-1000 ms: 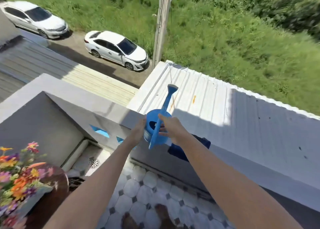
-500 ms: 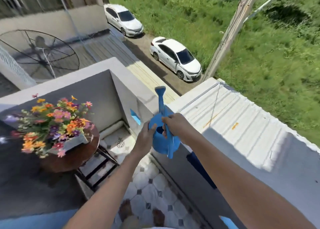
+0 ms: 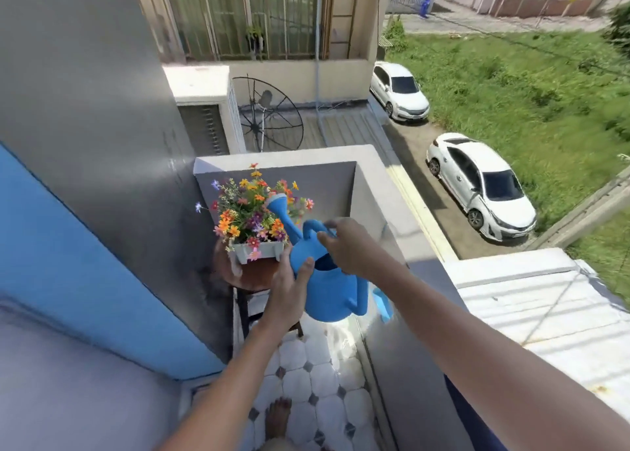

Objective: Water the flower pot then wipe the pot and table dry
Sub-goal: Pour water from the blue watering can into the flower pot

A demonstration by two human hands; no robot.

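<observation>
I hold a blue watering can [image 3: 329, 295] in the air with both hands. My left hand [image 3: 288, 288] cups its left side near the rim. My right hand [image 3: 349, 246] grips the top handle. The spout's rose [image 3: 278, 201] points up and away, over the flowers. A white rectangular flower pot [image 3: 257, 251] full of orange, pink and purple flowers [image 3: 252, 208] stands on a small round brown table [image 3: 250, 275] in the balcony corner, just beyond the can.
A grey parapet wall [image 3: 378, 212] runs along the right and far side of the balcony. A grey and blue house wall [image 3: 102, 194] is on the left. The floor has white tiles [image 3: 306, 375]; my bare foot [image 3: 278, 420] shows below. A dark blue cloth [image 3: 474, 420] hangs on the parapet at lower right.
I have turned left, away from the parapet ledge. The watering can has swung with both hands from the wall top to right beside the flower pot, spout now over the flowers.
</observation>
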